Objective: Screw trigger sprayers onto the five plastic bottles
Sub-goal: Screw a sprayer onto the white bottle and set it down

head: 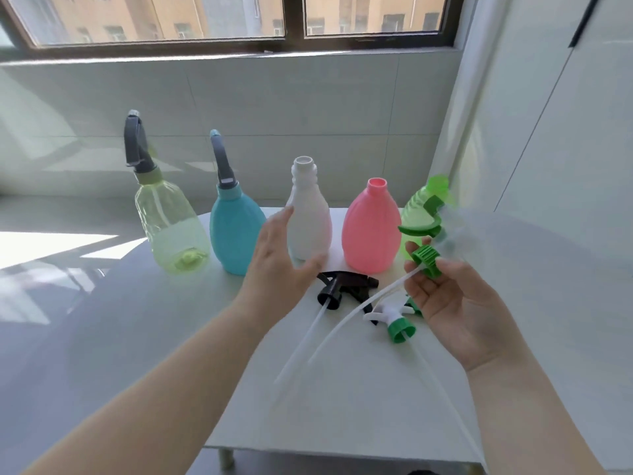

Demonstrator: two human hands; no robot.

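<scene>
Five bottles stand in a row on the white table [342, 389]. The yellow clear bottle [171, 228] and the teal bottle [234, 234] each carry a dark trigger sprayer. The white bottle [308, 214], the pink bottle [371, 231] and the green clear bottle [416, 214] have bare necks. My left hand [279, 255] is spread just in front of the white bottle, thumb near its base. My right hand [445, 296] holds a green trigger sprayer [426, 241] by its ribbed collar, its white tube trailing down left. A black sprayer [337, 289] and a white-and-green sprayer [394, 320] lie on the table.
The table stands against a tiled wall under a window. A white panel [548, 166] rises close on the right. The table's near edge [342, 452] runs below my forearms, with a leg [226, 457] under it.
</scene>
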